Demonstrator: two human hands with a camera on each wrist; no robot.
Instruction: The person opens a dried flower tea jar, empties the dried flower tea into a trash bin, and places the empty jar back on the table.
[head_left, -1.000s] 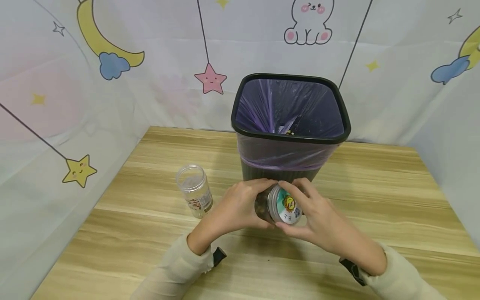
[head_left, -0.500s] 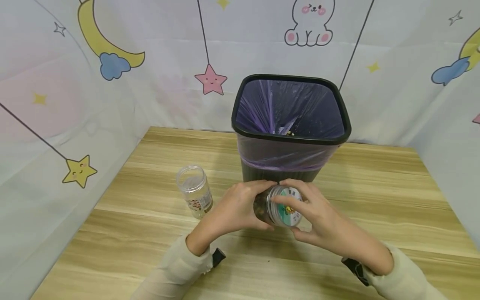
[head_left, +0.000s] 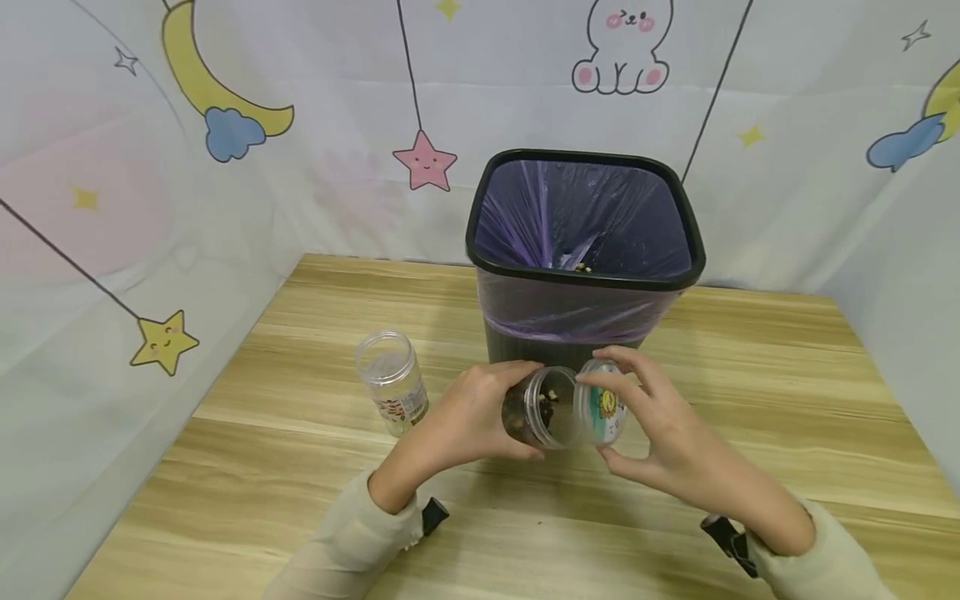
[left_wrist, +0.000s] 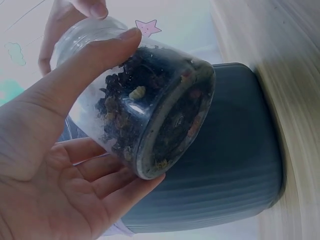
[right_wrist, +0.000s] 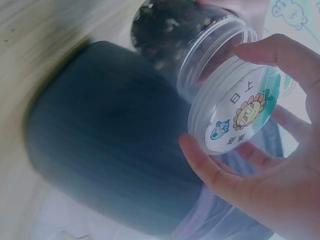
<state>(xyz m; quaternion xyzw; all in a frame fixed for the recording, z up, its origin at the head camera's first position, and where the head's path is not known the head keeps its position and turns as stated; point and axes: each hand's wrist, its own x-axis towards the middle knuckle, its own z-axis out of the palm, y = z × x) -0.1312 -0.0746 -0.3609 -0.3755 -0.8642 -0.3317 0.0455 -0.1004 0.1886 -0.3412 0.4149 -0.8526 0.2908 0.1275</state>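
Note:
My left hand (head_left: 472, 414) grips a clear plastic jar (head_left: 522, 408), tilted with its mouth to the right. Dark dried bits with a few pale pieces, like loose herbal tea, lie inside the jar (left_wrist: 150, 95) in the left wrist view. By its rim my right hand (head_left: 667, 429) pinches the screw lid (head_left: 603, 408), which bears a green and white label with a smiling sunflower. The lid is off the jar, close beside its mouth. In the right wrist view the lid (right_wrist: 235, 112) sits between thumb and fingers.
Just behind the hands stands a dark trash bin (head_left: 562, 333) with a purple liner; a few small bits lie inside it. An open clear jar (head_left: 392, 379) stands upright on the wooden table (head_left: 300, 467), left of the hands. A printed cloth (head_left: 337, 125) hangs behind.
The right hand has turned the lid, then pulled it off to the right, uncovering the jar's mouth. The left hand has kept its hold on the jar, almost in place.

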